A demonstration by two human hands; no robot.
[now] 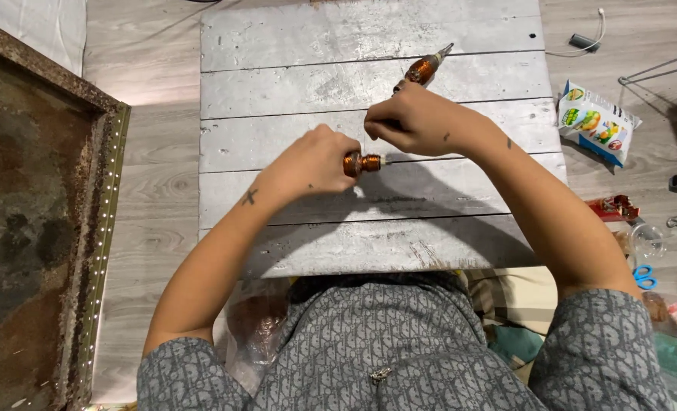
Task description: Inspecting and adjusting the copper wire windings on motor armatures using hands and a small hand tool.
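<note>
Copper-foil cones (361, 163) (422, 69) sit gripped in left hand (312, 164) and right hand (415, 122).

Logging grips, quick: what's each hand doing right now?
Left hand: closed on a copper cone tube.
Right hand: closed on a second cone tube, fingers pinching the first's tip.

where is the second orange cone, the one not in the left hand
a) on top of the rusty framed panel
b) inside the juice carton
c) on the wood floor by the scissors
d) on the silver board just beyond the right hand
d: the second cone lies on the silver plank board just past the right hand, while the left hand holds the other cone.
</note>
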